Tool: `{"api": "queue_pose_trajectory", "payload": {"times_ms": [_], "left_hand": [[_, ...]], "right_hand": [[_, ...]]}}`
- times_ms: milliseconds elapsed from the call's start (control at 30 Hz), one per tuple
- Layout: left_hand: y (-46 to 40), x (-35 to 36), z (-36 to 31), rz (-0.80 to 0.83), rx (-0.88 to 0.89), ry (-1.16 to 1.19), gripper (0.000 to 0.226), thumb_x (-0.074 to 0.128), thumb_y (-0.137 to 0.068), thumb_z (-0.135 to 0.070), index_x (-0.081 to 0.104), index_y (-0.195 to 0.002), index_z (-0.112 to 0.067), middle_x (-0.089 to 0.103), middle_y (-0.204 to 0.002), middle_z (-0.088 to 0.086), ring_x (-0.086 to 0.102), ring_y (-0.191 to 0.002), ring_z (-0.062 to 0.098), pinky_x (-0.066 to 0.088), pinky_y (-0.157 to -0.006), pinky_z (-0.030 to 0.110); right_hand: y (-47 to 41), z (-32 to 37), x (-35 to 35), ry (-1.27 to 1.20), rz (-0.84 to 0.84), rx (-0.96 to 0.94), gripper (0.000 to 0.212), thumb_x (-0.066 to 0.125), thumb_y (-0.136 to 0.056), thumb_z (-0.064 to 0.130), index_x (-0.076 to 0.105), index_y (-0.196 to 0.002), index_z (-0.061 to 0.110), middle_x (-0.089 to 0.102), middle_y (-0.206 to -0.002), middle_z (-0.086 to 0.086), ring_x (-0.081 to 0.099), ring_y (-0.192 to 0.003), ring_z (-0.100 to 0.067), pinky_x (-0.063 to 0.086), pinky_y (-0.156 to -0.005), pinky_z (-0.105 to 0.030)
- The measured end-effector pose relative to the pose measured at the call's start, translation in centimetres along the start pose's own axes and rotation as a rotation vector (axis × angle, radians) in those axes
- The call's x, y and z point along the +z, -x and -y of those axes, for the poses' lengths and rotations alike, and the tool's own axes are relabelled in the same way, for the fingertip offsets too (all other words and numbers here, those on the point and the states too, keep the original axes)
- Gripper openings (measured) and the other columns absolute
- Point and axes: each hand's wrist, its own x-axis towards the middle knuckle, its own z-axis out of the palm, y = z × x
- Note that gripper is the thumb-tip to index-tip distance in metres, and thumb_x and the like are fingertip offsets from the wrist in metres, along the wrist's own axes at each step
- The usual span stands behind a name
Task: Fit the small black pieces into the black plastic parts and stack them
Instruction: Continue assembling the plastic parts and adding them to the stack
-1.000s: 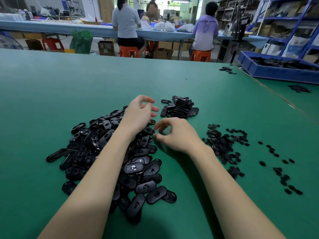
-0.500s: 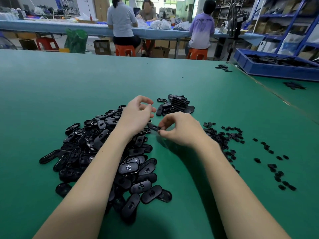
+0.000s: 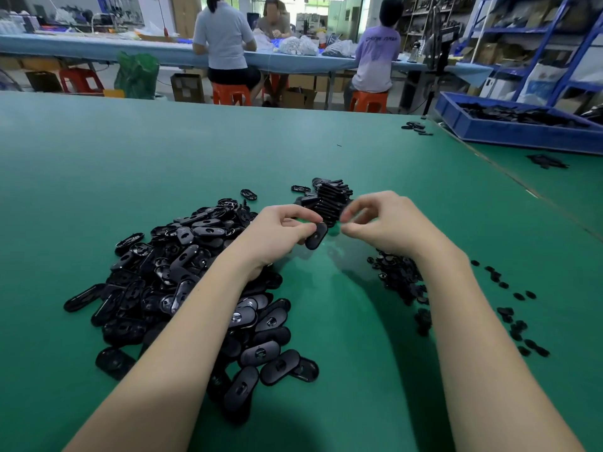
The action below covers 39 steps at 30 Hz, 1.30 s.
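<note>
On the green table (image 3: 326, 321), the left hand (image 3: 277, 234) has lifted one oval part (image 3: 316, 235), pinching it; the right hand (image 3: 381, 223) comes close, fingers curled, its load unclear: fitting begins.

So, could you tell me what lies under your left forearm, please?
The loose pile of black plastic parts runs under the left forearm; whatever lies directly beneath is covered.

Green table (image 3: 130, 164): big heap of oval black parts (image 3: 182, 282) on left, small stack (image 3: 329, 200) at centre, small black pieces (image 3: 404, 282) scattered right, blue tray (image 3: 509, 132) at far right.
</note>
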Motion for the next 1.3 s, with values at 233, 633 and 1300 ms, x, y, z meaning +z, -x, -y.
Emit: {"api": "queue_pose_trajectory", "payload": {"times_ms": [233, 633, 1300], "left_hand": [[-0.1, 0.5, 0.2, -0.016, -0.012, 0.129, 0.029, 0.059, -0.092, 0.002, 0.072, -0.112, -0.016, 0.065, -0.076, 0.005, 0.060, -0.070, 0.012, 0.053, -0.069, 0.022], [-0.3, 0.3, 0.7, -0.072, -0.034, 0.128, 0.022, 0.074, -0.085, -0.007, 0.069, -0.101, -0.021, 0.077, -0.083, 0.002, 0.068, -0.072, 0.013, 0.052, -0.056, 0.019], [0.0, 0.4, 0.5, -0.135, 0.102, -0.112, 0.026, 0.084, -0.076, -0.018, 0.064, -0.091, -0.025, 0.077, -0.081, -0.006, 0.067, -0.068, 0.006, 0.042, -0.063, 0.022]], "right_hand": [[0.6, -1.4, -1.2, 0.297, 0.177, 0.303, 0.007, 0.082, -0.074, 0.033, 0.077, -0.077, 0.036, 0.075, -0.099, 0.007, 0.068, -0.099, -0.019, 0.056, -0.094, -0.037], [0.7, -0.9, -0.7, 0.311, 0.121, 0.359, 0.013, 0.087, -0.070, 0.033, 0.077, -0.078, 0.038, 0.071, -0.100, 0.006, 0.067, -0.097, -0.019, 0.054, -0.086, -0.030], [0.5, 0.2, 0.6, -0.381, 0.076, 0.192, 0.005, 0.082, -0.081, 0.026, 0.080, -0.079, 0.030, 0.061, -0.076, 0.003, 0.040, -0.060, -0.011, 0.031, -0.044, -0.015]]}}
